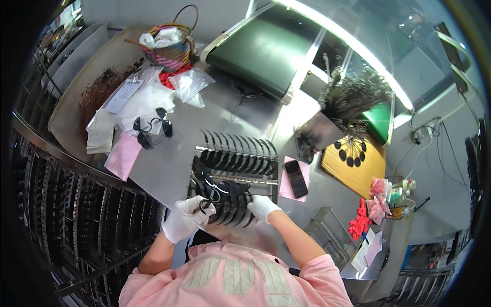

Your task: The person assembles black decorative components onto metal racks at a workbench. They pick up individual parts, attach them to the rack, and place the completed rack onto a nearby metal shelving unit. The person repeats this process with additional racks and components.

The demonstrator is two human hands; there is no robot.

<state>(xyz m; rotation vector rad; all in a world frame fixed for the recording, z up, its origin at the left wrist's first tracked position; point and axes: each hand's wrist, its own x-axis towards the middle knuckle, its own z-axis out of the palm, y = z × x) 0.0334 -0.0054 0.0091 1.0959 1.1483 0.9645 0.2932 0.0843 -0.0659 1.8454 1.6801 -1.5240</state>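
Observation:
My left hand, in a white glove, is closed on a glossy black piece that looks like sunglasses, with a dark ring-like loop at its fingertips. In a matching glove, my right hand pinches the right end of this piece. Both hands are over the near part of a metal rack on the steel table. Rows of black curved pieces stand in the rack's far section. More of them sit in the near section, partly hidden beneath the held piece.
Dark glasses-like pieces lie by papers and plastic bags on the left. Right of the rack, a phone rests on pink paper. Beyond are a green conveyor belt, a woven basket, cardboard and an unfilled-looking rack.

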